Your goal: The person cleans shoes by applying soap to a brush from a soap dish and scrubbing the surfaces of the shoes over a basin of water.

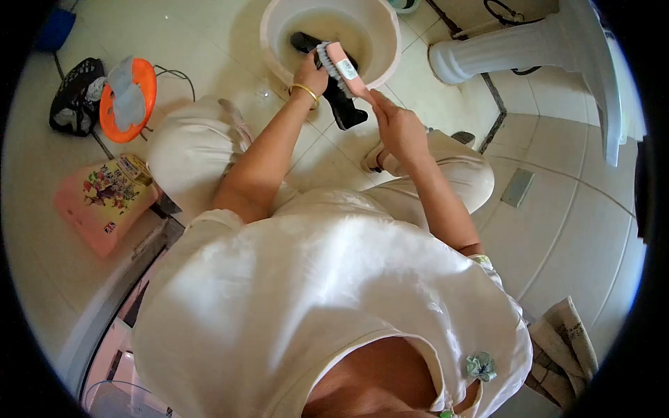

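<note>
The left hand (311, 75) is closed on a dark, shoe-like article (340, 106), its fingers partly hidden by the brush. The right hand (404, 134) is wrapped around the handle of a pink brush (346, 67), whose pale bristles face the left hand and lie against or just above the dark article; the contact is hard to tell. That article lies between the hands, one end hanging over the near rim of a pale basin (271, 43), and dark material reaches into the cloudy water (334, 22) beyond the hands. Whether it is one piece or two is unclear.

The article is probably pliable, heavier when soaked and slippery; a firm grip around its thicker middle should steady it better than its drooping end. The brush looks light and stiff, best held by its handle, clear of the bristles. Farther out, beyond the left forearm, is an orange object (148, 94).
</note>
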Demonstrator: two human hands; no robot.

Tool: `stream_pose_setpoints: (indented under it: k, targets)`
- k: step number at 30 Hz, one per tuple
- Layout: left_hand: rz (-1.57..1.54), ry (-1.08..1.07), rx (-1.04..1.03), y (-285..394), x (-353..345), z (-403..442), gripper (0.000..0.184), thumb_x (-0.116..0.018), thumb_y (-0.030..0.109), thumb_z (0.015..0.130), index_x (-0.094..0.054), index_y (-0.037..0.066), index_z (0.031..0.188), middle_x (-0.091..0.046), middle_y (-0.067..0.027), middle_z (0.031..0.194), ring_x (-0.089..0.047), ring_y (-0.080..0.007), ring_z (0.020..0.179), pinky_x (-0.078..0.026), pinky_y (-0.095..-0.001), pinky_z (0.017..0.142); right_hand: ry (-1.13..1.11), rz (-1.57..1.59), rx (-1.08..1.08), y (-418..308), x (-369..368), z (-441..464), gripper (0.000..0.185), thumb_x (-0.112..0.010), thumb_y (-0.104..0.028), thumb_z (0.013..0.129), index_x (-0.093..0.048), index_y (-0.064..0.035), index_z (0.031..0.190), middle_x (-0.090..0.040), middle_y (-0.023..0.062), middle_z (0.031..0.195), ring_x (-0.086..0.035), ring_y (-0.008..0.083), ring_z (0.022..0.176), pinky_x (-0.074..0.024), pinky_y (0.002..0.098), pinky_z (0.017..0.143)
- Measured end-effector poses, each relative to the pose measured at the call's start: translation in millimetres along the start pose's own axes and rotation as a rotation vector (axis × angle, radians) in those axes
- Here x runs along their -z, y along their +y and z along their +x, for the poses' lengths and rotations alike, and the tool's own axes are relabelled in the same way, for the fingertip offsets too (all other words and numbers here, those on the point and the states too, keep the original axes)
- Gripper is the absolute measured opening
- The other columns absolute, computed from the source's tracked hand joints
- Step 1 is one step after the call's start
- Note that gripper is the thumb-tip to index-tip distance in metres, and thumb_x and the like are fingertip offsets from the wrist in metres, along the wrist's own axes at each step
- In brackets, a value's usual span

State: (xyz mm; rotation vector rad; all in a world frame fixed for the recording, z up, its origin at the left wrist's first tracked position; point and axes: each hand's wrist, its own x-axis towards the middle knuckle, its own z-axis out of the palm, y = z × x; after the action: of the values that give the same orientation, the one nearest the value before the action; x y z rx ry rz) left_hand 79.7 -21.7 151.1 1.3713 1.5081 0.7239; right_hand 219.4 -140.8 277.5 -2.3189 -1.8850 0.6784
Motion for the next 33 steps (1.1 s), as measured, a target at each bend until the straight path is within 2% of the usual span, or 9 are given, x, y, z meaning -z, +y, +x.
stream_pose_setpoints:
  k: [4, 11, 14, 17, 20, 23, 26, 29, 33]
  targets:
    - [0.012, 0.046, -0.155, -5.1, -1.1, -0.3, 0.042, -0.059, 0.018, 0.080, -0.050, 0.005, 0.118, -0.060, -0.0204, 0.105, -0.057, -0.0336, 0.099, -0.043, -0.0391, 0.085, 0.081, -0.031, -0.024, 12.1, -16.7, 16.1, 0.031, -0.046, -0.027, 0.090, -0.055, -0.0167, 0.118, -0.063, 0.0194, 0.086, -0.060, 0.0372, 0.080, -0.0477, 0.0424, 0.069]
    - [0.012, 0.006, -0.045, -8.4, -1.6, -1.5, 0.045, -0.061, 0.022, 0.079, -0.050, 0.007, 0.120, -0.059, -0.0202, 0.107, -0.056, -0.0329, 0.101, -0.043, -0.0373, 0.087, 0.132, 0.017, 0.130, 17.9, -19.4, -6.6, 0.031, -0.046, -0.027, 0.090, -0.055, -0.0159, 0.118, -0.061, 0.0218, 0.089, -0.059, 0.0390, 0.081, -0.0472, 0.0425, 0.070]
    - [-0.035, -0.043, -0.079, -7.6, -4.3, -1.6, 0.045, -0.061, 0.023, 0.079, -0.050, 0.007, 0.120, -0.059, -0.0196, 0.108, -0.056, -0.0328, 0.102, -0.043, -0.0376, 0.087, 0.076, 0.042, -0.025, 13.2, -9.0, 6.8, 0.032, -0.046, -0.026, 0.090, -0.054, -0.0155, 0.119, -0.060, 0.0233, 0.088, -0.058, 0.0393, 0.080, -0.0470, 0.0426, 0.070]
    - [-0.023, -0.031, -0.118, -22.7, -7.9, 6.7, 0.045, -0.060, 0.023, 0.079, -0.050, 0.006, 0.120, -0.059, -0.0190, 0.109, -0.055, -0.0325, 0.102, -0.042, -0.0376, 0.087, 0.134, 0.022, 0.056, 27.7, -25.4, 9.8, 0.033, -0.042, -0.030, 0.091, -0.053, -0.0198, 0.120, -0.064, 0.0173, 0.078, -0.062, 0.0341, 0.072, -0.0450, 0.0456, 0.067]
    - [0.010, 0.006, -0.072, -11.7, -3.7, 0.2, 0.038, -0.062, 0.023, 0.079, -0.055, 0.002, 0.110, -0.062, -0.0188, 0.099, -0.058, -0.0332, 0.093, -0.044, -0.0377, 0.082, 0.063, -0.059, 0.096, 14.5, -15.0, -13.4, 0.032, -0.042, -0.030, 0.091, -0.052, -0.0210, 0.120, -0.064, 0.0170, 0.078, -0.062, 0.0347, 0.073, -0.0453, 0.0463, 0.066]
    - [0.002, -0.058, -0.077, -13.2, -6.7, 1.7, 0.045, -0.060, 0.023, 0.079, -0.051, 0.005, 0.119, -0.059, -0.0181, 0.108, -0.056, -0.0317, 0.102, -0.043, -0.0369, 0.087, 0.140, 0.018, 0.032, 27.1, -22.0, 6.5, 0.032, -0.041, -0.030, 0.092, -0.051, -0.0224, 0.121, -0.064, 0.0177, 0.077, -0.062, 0.0349, 0.072, -0.0455, 0.0460, 0.065]
    - [-0.122, -0.099, -0.115, -22.6, -7.9, 5.1, 0.044, -0.059, 0.024, 0.079, -0.051, 0.005, 0.118, -0.059, -0.0183, 0.108, -0.056, -0.0317, 0.102, -0.043, -0.0366, 0.086, 0.121, 0.051, 0.002, 28.1, -22.3, 13.6, 0.033, -0.047, -0.026, 0.089, -0.053, -0.0158, 0.120, -0.061, 0.0225, 0.081, -0.059, 0.0388, 0.075, -0.0469, 0.0441, 0.065]
    - [0.010, -0.068, -0.035, -14.6, -1.2, 4.7, 0.044, -0.059, 0.025, 0.079, -0.052, 0.005, 0.118, -0.059, -0.0185, 0.108, -0.056, -0.0314, 0.102, -0.043, -0.0361, 0.086, 0.006, 0.006, 0.005, 7.9, -7.2, -12.4, 0.034, -0.046, -0.029, 0.090, -0.054, -0.0166, 0.120, -0.061, 0.0216, 0.079, -0.059, 0.0380, 0.074, -0.0471, 0.0443, 0.064]
    - [-0.132, -0.094, -0.092, -34.0, -12.6, 10.9, 0.044, -0.061, 0.020, 0.078, -0.051, 0.003, 0.118, -0.060, -0.0171, 0.107, -0.057, -0.0286, 0.101, -0.043, -0.0344, 0.086, 0.080, -0.010, -0.015, 24.8, -21.7, 5.3, 0.033, -0.045, -0.029, 0.090, -0.054, -0.0173, 0.119, -0.061, 0.0210, 0.077, -0.059, 0.0374, 0.072, -0.0467, 0.0447, 0.063]
